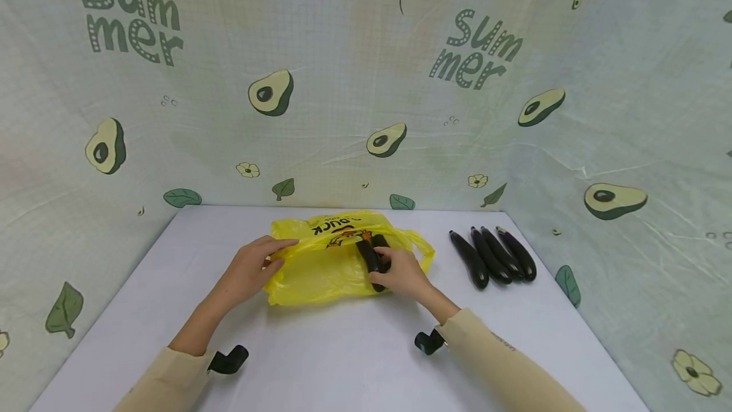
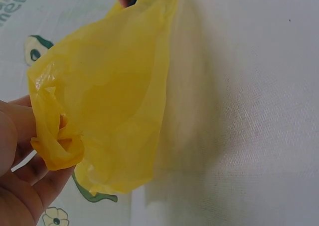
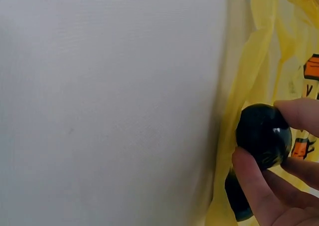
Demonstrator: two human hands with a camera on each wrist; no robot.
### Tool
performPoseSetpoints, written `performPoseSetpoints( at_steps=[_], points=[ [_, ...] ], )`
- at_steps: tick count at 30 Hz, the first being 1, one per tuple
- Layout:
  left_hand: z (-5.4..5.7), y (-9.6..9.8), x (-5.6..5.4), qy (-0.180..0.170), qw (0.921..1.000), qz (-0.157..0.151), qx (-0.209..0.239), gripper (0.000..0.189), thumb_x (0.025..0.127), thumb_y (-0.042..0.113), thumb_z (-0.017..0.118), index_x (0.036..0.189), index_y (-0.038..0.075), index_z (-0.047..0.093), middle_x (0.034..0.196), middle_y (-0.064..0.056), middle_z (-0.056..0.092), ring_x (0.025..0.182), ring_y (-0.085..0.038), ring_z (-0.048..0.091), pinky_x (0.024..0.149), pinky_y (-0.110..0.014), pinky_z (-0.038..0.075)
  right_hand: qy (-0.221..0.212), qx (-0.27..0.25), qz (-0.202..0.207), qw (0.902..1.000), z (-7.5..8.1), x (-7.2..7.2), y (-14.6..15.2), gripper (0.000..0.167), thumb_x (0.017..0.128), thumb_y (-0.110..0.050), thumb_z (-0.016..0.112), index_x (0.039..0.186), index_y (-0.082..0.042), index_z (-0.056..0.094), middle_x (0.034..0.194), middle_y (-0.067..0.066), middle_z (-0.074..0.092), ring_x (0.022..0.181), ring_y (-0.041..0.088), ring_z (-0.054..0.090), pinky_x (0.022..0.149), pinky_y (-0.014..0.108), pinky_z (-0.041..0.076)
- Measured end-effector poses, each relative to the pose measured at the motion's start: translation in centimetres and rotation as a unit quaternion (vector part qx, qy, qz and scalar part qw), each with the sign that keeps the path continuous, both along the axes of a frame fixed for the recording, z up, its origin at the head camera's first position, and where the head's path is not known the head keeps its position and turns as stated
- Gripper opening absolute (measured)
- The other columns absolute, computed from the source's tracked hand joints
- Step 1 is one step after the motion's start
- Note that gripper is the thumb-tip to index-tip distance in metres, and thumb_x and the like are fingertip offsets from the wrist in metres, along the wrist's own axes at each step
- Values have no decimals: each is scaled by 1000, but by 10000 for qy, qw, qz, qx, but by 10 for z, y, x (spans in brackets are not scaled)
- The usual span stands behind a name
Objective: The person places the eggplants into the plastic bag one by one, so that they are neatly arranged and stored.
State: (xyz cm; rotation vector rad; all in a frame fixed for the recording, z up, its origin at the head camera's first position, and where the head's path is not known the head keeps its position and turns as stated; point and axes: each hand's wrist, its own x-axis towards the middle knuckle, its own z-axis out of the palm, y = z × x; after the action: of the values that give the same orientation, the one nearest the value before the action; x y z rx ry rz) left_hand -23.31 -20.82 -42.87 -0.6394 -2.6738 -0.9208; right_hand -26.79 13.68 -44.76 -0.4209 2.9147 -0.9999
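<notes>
A yellow plastic bag [image 1: 320, 275] with printed lettering and a duck picture lies on the white table, its mouth toward me. At its left end, my left hand [image 1: 251, 269] holds the bag's edge between thumb and fingers; crumpled yellow film [image 2: 60, 141] shows there in the left wrist view. My right hand [image 1: 403, 272] grips a dark, glossy eggplant [image 1: 368, 256] at the right part of the bag. Thumb and fingertips surround its rounded end [image 3: 261, 133] in the right wrist view. A second eggplant [image 3: 238, 198] lies beside it, partly covered by the fingers.
Several more eggplants [image 1: 496, 256] lie side by side at the table's right. Behind and beside the white table [image 1: 343, 355] hangs a pale cloth [image 1: 326, 164] printed with avocados and leaves. A black wrist device [image 1: 229, 360] sits at the left sleeve, another [image 1: 429, 341] at the right.
</notes>
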Motion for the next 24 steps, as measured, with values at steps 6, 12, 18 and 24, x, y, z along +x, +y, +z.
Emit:
performPoseSetpoints(
  at_steps=[6,12,18,24],
  points=[
    [-1,-1,0,-68,10000,8,10,51,97,-4,73,143,17,68,122,-4,70,106,-21,66,87,-39,63,82,-162,-166,9997,-7,1,-2,66,89,-23,87,147,-5,62,126,16,73,116,30,67,98,48,59],
    [-1,-2,0,-71,10000,-4,8,51,97,-4,73,143,17,68,121,-5,70,106,-22,66,87,-39,63,149,-283,-289,9991,-17,2,-1,65,90,-27,86,147,-5,62,128,15,73,118,29,68,99,48,59],
    [-2,-2,0,-80,10000,4,14,51,97,-4,73,143,16,68,121,-5,69,105,-21,66,87,-38,63,209,-262,-362,9988,-19,3,-1,64,91,-30,85,146,-4,63,129,14,74,100,20,67,85,36,58],
    [-3,-1,0,-133,9999,19,24,51,97,-4,73,143,17,68,125,-6,69,109,-23,66,88,-40,64,82,-249,-170,9995,-19,5,1,67,91,-25,84,148,0,59,110,12,75,65,11,54,59,25,46]
  ],
)
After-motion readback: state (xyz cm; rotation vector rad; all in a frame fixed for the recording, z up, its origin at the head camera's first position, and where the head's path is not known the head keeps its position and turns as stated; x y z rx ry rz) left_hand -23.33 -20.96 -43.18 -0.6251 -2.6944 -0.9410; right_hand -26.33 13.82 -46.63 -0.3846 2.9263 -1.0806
